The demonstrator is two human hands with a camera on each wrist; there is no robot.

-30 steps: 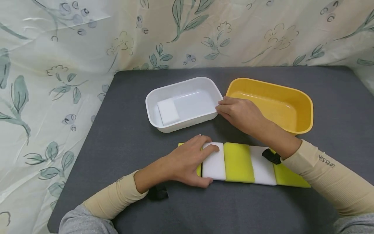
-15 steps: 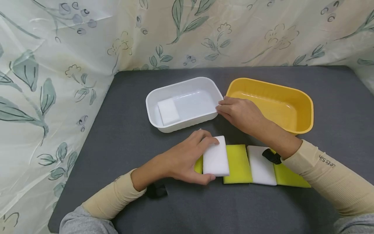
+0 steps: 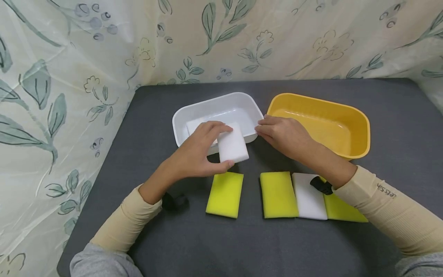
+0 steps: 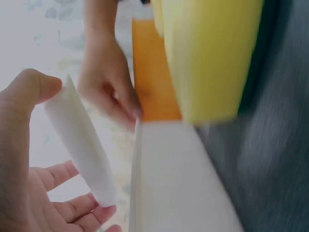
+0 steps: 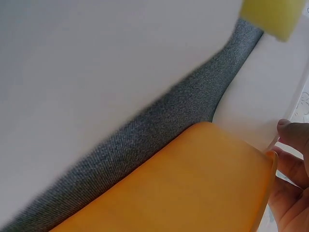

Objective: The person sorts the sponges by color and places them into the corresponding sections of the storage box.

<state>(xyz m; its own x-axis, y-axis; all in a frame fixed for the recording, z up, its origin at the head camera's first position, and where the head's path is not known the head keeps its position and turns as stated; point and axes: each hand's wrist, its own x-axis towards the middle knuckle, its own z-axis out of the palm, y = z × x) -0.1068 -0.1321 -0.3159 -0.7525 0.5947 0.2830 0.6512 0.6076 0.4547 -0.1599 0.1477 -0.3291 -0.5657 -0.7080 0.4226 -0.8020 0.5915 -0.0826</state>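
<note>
A big pale cloth (image 3: 287,75) hangs across the top of the frame and down the left side. It has pictures on it: blue-green leaves (image 3: 36,82) at the left, round berries (image 3: 95,24) at the upper left, and a thin line flower (image 3: 333,44) at the upper right. The cloth looks creamy at the top middle and whiter at the left, where it has lots of wrinkles. Below it is a dark grey counter (image 3: 187,246). Its far edge goes nearly straight across, and its left edge slants to the lower left. The right wrist view shows tiny lines on the counter.
</note>
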